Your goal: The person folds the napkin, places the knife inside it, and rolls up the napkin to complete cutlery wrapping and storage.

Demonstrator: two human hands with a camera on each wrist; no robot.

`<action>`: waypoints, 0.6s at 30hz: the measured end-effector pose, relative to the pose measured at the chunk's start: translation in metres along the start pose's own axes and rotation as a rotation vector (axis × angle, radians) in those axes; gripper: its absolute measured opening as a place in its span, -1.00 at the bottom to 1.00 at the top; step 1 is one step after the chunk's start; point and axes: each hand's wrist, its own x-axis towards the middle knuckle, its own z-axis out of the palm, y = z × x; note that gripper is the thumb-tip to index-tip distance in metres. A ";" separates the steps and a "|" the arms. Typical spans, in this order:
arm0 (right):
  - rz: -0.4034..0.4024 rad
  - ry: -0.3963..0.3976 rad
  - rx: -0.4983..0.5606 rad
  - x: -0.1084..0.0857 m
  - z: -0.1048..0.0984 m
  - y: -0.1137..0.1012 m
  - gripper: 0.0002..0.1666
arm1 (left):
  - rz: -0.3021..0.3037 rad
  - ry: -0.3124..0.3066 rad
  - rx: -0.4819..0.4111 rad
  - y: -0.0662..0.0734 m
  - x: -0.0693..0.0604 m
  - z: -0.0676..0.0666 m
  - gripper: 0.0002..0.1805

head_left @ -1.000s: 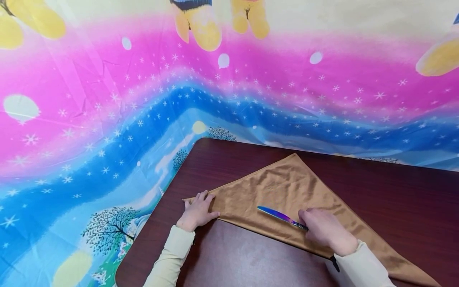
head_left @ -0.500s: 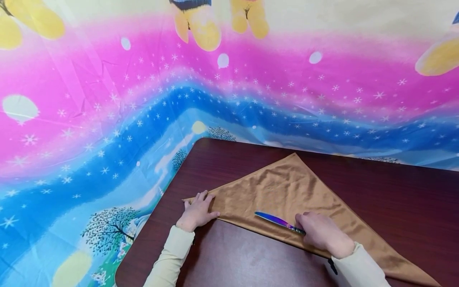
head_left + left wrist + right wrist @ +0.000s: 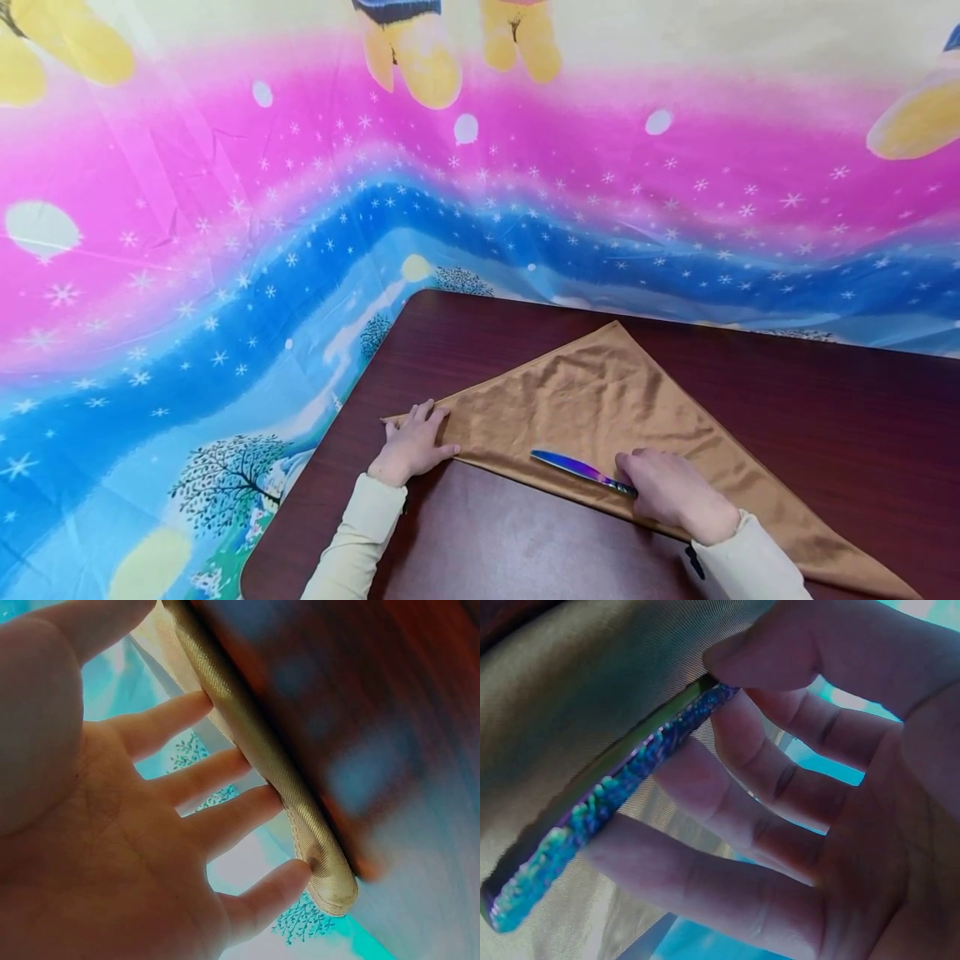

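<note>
Right hand (image 3: 675,492) is gripping the knife (image 3: 573,468), probably stiff and slick, best held by its bumpy handle (image 3: 606,798); left hand (image 3: 412,442), spread, is resting at the cloth (image 3: 585,392)'s left corner.

A table knife (image 3: 573,468) is gleaming iridescent blue and purple, its handle (image 3: 622,784) glinting teal, while a satiny cloth (image 3: 600,392) is showing golden brown. Cream sleeves (image 3: 360,525) are contrasting with a reddish-brown table (image 3: 525,533), and a backdrop (image 3: 570,150) is flaunting white snowflakes (image 3: 791,200) on pink and blue.
</note>
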 end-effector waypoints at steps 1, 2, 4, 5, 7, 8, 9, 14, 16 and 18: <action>-0.001 0.003 -0.002 0.000 0.000 0.000 -0.63 | 0.000 0.001 -0.002 0.000 0.000 0.000 -0.30; -0.002 0.004 -0.002 0.000 0.000 0.000 -0.64 | 0.000 0.001 -0.002 0.000 0.001 0.000 -0.30; -0.003 0.001 0.000 0.000 0.001 0.000 -0.64 | -0.002 -0.001 0.000 0.000 0.001 0.001 -0.30; -0.005 0.002 0.002 0.000 0.001 -0.001 -0.64 | -0.002 -0.002 0.002 0.000 0.001 0.001 -0.30; -0.005 0.000 -0.001 -0.001 0.002 -0.001 -0.64 | -0.003 -0.003 0.002 0.000 0.001 0.001 -0.30; -0.004 -0.002 0.001 -0.001 0.002 -0.001 -0.64 | -0.002 -0.002 0.003 0.000 0.000 0.001 -0.30; -0.006 -0.003 0.002 -0.001 0.002 -0.001 -0.64 | -0.002 -0.002 0.003 0.000 0.000 0.001 -0.30; -0.019 0.022 -0.013 -0.002 0.005 -0.001 -0.64 | 0.003 0.002 0.007 0.000 0.001 0.001 -0.30; -0.029 0.042 -0.019 -0.003 0.007 0.000 -0.64 | 0.001 0.001 0.006 0.000 0.001 0.001 -0.30; -0.041 0.064 -0.024 -0.004 0.008 0.000 -0.63 | 0.002 0.003 0.005 0.000 0.001 0.001 -0.30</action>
